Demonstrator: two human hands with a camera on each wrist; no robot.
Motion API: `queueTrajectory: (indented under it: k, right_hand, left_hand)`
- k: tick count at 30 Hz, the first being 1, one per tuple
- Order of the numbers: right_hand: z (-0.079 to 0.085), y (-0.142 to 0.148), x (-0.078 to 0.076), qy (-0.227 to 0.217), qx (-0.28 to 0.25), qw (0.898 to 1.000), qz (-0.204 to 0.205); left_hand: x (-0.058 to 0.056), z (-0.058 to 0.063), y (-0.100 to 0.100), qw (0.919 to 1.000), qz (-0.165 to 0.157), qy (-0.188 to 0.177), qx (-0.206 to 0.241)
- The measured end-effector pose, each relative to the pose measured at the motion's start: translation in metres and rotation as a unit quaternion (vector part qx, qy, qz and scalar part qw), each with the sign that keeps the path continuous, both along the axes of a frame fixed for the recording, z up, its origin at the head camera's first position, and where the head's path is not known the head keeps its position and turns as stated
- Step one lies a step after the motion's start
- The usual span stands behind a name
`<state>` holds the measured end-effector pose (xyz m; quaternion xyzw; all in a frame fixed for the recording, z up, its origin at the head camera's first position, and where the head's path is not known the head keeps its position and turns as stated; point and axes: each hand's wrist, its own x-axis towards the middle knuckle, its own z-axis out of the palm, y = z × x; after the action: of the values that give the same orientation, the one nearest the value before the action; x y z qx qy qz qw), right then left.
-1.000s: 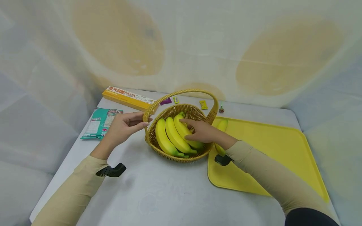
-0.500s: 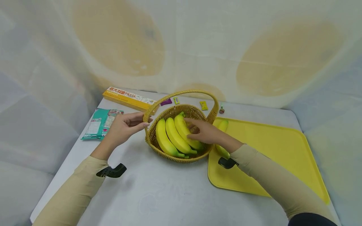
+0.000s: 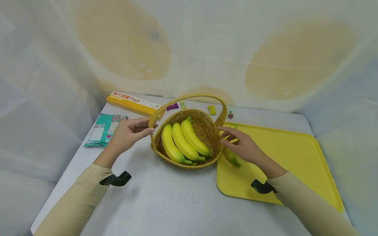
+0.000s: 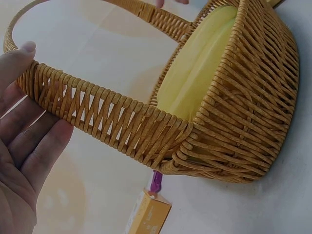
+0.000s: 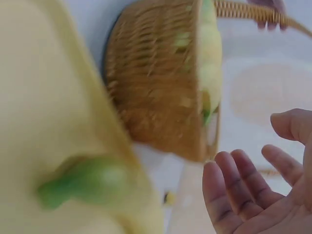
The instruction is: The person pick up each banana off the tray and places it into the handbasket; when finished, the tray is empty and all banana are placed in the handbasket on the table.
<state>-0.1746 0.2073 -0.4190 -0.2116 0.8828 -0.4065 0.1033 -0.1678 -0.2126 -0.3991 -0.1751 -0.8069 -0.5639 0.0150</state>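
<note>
A wicker basket (image 3: 192,167) stands on the table with three yellow bananas (image 3: 183,141) lying side by side in it. My left hand (image 3: 127,134) holds the left side of its arched handle (image 3: 203,95), thumb on one face and fingers on the other, as the left wrist view shows. Just right of the basket, my right hand (image 3: 243,147) hovers with relaxed, parted fingers and nothing in them. Beneath it another banana (image 3: 232,159) lies on the left edge of a yellow tray (image 3: 283,157), partly hidden by that hand.
A yellow pasta box (image 3: 133,104) and a teal packet (image 3: 103,129) lie at the left. Behind the basket are a purple wrapped candy (image 3: 172,106), two small yellow packets (image 3: 211,109) and a tiny round item (image 3: 230,114). Pale fabric walls (image 3: 203,49) enclose the table.
My right hand has drawn back to the right, from over the rightmost banana in the basket to above the tray banana. The left hand keeps its hold on the handle.
</note>
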Motion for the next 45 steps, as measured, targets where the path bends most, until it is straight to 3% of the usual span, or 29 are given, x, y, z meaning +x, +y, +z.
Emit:
queueTrajectory:
  k: [8,14,20,27,36,45]
  right_hand:
    - [-0.036,0.036,-0.001,-0.014,0.026,0.997,-0.065]
    - [-0.060,0.033,-0.001,-0.021,0.069,0.993,-0.094]
    - [-0.069,0.026,-0.001,-0.010,0.130,0.987,-0.098]
    - [-0.061,0.029,0.002,0.001,0.150,0.985,-0.082]
    - [-0.040,0.039,0.009,-0.038,0.134,0.986,-0.087]
    - [0.006,0.049,0.023,-0.044,0.125,0.990,-0.055]
  left_hand:
    - [0.001,0.001,-0.001,1.0000,0.006,0.003,-0.007]
    - [0.002,0.003,-0.001,0.9999,0.002,-0.007,-0.008]
    - [0.002,0.002,0.000,1.0000,-0.005,-0.006,-0.001]
    - [0.001,0.002,-0.001,1.0000,-0.006,-0.005,-0.002]
    - [0.001,0.002,-0.001,1.0000,-0.006,-0.004,-0.003]
    - [0.002,0.002,0.000,0.9999,-0.010,-0.006,0.007]
